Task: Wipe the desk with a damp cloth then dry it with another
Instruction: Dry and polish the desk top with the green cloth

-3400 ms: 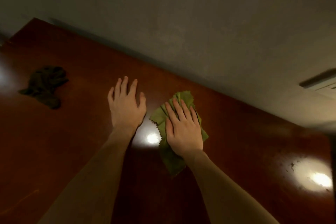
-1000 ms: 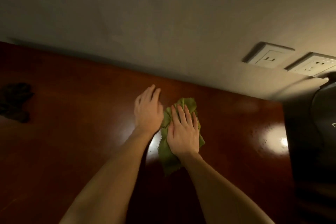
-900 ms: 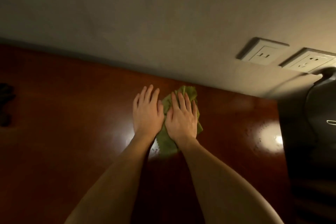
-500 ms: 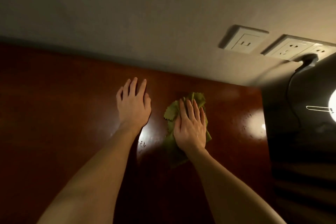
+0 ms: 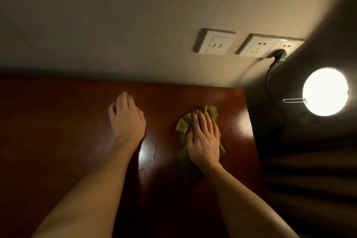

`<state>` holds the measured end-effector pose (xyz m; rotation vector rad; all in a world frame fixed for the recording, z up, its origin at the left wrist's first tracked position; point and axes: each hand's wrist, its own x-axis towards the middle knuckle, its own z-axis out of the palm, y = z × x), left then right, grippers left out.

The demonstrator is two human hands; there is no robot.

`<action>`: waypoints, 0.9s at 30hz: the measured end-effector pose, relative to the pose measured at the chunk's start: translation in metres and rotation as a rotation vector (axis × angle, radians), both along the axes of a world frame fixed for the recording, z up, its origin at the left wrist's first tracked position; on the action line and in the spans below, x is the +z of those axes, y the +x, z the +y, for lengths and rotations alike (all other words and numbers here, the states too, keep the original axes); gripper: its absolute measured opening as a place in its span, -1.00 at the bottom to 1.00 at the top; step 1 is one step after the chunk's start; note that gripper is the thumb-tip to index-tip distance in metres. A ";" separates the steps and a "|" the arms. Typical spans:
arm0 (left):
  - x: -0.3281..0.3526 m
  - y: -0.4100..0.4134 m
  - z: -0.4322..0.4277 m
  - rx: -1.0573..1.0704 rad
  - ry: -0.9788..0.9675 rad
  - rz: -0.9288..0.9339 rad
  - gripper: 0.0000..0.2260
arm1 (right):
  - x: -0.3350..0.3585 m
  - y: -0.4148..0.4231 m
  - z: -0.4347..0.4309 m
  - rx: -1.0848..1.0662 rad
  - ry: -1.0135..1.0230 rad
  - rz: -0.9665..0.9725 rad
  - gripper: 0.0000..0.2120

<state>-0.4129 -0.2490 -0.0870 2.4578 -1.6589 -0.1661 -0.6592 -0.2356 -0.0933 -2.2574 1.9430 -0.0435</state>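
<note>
A crumpled green cloth point(image 5: 184, 124) lies on the glossy dark red desk point(image 5: 58, 141), close to its right end. My right hand point(image 5: 202, 139) presses flat on the cloth with straight fingers, covering most of it. My left hand point(image 5: 125, 120) rests on the bare desk a hand's width to the left, fingers slightly bent and holding nothing. The dark second cloth is out of view.
The wall runs along the desk's far edge, with two white socket plates point(image 5: 214, 44) and a black plug and cord point(image 5: 276, 58). The desk's right edge point(image 5: 251, 131) lies just beyond the cloth. A bright round lamp point(image 5: 325, 92) glows at the right over a dark area.
My right hand has slid the green cloth rightward toward the desk's right end. The hands have drawn apart, and the view has turned right, bringing in the lamp and losing the dark cloth.
</note>
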 end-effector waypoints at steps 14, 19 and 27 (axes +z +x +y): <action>-0.022 -0.115 -0.023 -0.333 -0.092 0.070 -0.50 | -0.003 -0.083 -0.035 -0.305 -0.110 0.020 -0.41; -0.021 -0.120 -0.023 -0.325 -0.094 0.042 -0.49 | -0.007 -0.095 -0.022 -0.266 -0.042 0.062 -0.39; -0.031 -0.121 -0.028 -0.289 -0.176 0.034 -0.52 | -0.005 -0.094 -0.082 -0.195 -0.043 0.043 -0.35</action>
